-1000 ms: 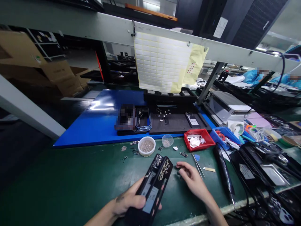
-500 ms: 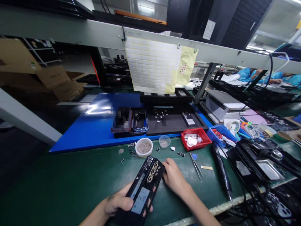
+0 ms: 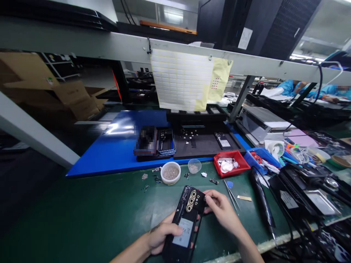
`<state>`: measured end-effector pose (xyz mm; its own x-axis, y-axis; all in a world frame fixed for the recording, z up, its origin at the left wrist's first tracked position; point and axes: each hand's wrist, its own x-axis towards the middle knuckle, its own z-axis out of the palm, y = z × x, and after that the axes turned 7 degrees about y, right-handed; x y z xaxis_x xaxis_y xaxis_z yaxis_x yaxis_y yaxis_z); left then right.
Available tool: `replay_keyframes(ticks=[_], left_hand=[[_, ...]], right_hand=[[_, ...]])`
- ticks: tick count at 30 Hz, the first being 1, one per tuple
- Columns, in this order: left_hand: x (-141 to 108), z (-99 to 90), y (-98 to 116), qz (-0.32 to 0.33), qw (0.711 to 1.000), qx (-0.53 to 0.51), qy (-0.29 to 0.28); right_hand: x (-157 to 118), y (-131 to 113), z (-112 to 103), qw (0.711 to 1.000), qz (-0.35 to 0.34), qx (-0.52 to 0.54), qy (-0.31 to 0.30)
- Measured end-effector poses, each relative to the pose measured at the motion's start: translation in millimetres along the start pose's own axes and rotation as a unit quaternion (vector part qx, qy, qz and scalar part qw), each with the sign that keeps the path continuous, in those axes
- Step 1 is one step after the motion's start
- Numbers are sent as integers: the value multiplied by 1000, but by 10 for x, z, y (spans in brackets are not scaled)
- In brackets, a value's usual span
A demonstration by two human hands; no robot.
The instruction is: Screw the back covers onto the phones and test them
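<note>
An opened smartphone (image 3: pixel 187 215) is held tilted above the green bench, its inner side facing up. It shows a grey battery label and a gold-ringed camera opening near the top. My left hand (image 3: pixel 163 233) wraps the phone from the left, thumb on the battery and fingertips showing at the far edge. At the upper right corner, my right hand (image 3: pixel 222 212) is closed with thumb and fingers pinched on the phone's edge. Beyond the phone is a white round tub (image 3: pixel 170 173) of tiny screws, beside a smaller clear cup (image 3: pixel 194 166). Tweezers (image 3: pixel 231 195) lie to the right.
A red tray (image 3: pixel 233 163) and a blue tray (image 3: pixel 261 160) hold small parts and tools. A black electric screwdriver (image 3: pixel 262 202) lies on the right. Behind is a blue mat (image 3: pixel 106 153) with a black tray (image 3: pixel 203 147). Label sheets (image 3: pixel 182 78) hang from the shelf beam. A co-worker's blue sleeve shows far right.
The phone and both hands appear further right in view, and the phone is turned more upright. My right hand has turned, its thumb now showing at the phone's edge. The camera view has shifted slightly.
</note>
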<state>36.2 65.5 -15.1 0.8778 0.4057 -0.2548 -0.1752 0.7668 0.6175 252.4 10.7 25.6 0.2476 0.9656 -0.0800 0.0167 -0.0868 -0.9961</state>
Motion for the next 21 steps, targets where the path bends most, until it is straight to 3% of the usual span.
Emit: replay_keyframes(ticks=[7, 13, 17, 21], left_hand=[[66, 211, 44, 42, 982, -27, 182], [147, 311, 184, 44, 978, -11, 203], [174, 311, 227, 84, 967, 33, 236], [194, 350, 282, 96, 965, 82, 231]], right_hand=[[-9, 70, -73, 1000, 20, 14, -17], [39, 99, -74, 998, 49, 26, -40], [59, 79, -106, 999, 30, 16, -19], [73, -6, -129, 1000, 14, 5, -2]])
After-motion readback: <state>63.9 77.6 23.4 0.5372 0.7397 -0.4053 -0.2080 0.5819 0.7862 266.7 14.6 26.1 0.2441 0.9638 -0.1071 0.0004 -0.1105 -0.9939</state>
